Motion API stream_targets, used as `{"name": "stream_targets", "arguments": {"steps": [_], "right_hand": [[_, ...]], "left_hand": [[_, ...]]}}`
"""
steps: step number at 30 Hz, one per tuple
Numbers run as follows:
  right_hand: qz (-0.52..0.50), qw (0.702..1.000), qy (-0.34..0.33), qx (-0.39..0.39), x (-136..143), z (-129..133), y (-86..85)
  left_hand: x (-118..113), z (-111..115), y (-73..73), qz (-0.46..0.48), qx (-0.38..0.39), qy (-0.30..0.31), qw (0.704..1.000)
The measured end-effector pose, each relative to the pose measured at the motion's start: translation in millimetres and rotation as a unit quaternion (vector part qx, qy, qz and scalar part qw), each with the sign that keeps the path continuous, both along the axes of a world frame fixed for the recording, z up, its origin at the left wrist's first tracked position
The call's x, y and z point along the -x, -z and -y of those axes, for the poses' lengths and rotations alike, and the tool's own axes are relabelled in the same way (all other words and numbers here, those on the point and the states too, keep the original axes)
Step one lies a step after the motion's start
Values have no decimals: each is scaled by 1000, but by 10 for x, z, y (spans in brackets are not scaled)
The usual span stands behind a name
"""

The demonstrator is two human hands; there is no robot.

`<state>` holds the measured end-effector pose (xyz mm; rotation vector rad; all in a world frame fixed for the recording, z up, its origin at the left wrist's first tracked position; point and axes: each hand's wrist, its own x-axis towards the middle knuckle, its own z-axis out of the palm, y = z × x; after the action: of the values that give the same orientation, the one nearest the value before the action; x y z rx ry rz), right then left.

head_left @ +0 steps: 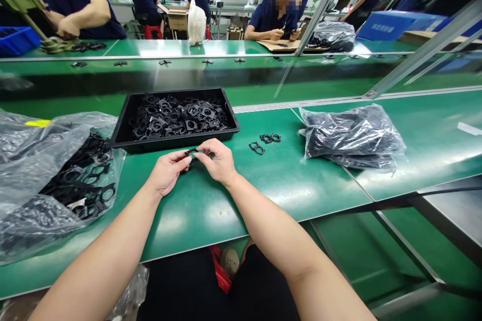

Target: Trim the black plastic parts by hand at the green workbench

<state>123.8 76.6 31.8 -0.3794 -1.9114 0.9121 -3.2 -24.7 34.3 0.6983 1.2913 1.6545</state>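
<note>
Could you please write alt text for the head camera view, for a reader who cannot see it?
A person's left hand and right hand hold a small black part over a green table. Just beyond is a black tray heaped with similar parts; a plastic bag of parts lies at left, loose pieces and another bag at right.

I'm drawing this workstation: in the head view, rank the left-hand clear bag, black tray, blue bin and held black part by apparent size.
1. Clear bag
2. Black tray
3. Blue bin
4. Held black part, partly hidden
</note>
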Motion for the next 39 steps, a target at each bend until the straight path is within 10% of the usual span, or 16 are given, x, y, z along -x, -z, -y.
{"name": "stream_targets", "arguments": {"steps": [39], "right_hand": [[5, 999, 20, -41, 6, 51, 26]], "left_hand": [[-42, 9, -5, -46, 0, -20, 999]]}}
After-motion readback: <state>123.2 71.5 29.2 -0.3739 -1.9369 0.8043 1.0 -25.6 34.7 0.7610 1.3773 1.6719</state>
